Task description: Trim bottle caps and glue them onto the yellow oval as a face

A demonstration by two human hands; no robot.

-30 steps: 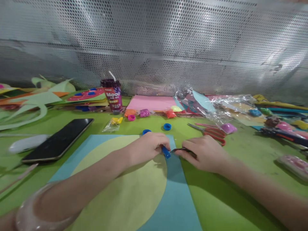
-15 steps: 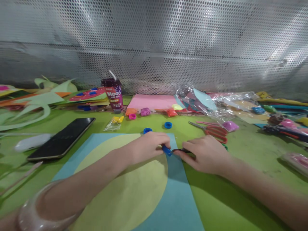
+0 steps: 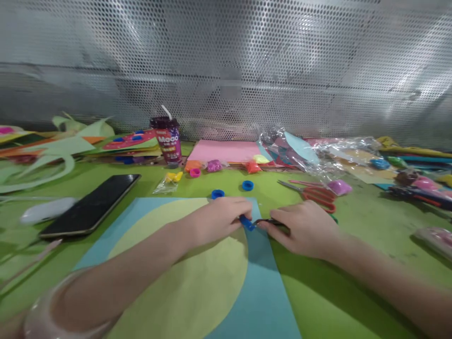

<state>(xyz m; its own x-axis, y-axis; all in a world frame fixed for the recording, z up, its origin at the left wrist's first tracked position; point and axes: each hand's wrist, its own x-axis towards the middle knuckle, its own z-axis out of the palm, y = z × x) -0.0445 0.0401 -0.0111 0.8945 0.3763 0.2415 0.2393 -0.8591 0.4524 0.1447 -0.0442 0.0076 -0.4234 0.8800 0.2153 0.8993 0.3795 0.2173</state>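
Note:
My left hand (image 3: 226, 214) is closed, pinching a small blue plastic piece (image 3: 247, 223) between thumb and fingers. In my right hand (image 3: 305, 228), also closed, is a thin dark pointed tool (image 3: 263, 221); its exact kind is hidden by the fingers. The tool's tip is at the right end of the blue piece. Both are held over the right edge of a light blue sheet (image 3: 263, 282), on which lies a large pale yellow paper round (image 3: 183, 292). Two blue plastic rings (image 3: 247, 185) lie just beyond my hands.
Red-handled scissors (image 3: 319, 195) lie beyond my right hand. At the left are a black phone (image 3: 93, 205) and a white case (image 3: 47, 210). A drink cup (image 3: 169, 143) stands at the back, near pink paper (image 3: 224, 150) and small clay packets (image 3: 213, 165). A perforated metal wall (image 3: 226, 61) rises behind.
The whole view has shifted very slightly. Both hands keep their grips on the blue piece and the dark tool, with almost no movement between them.

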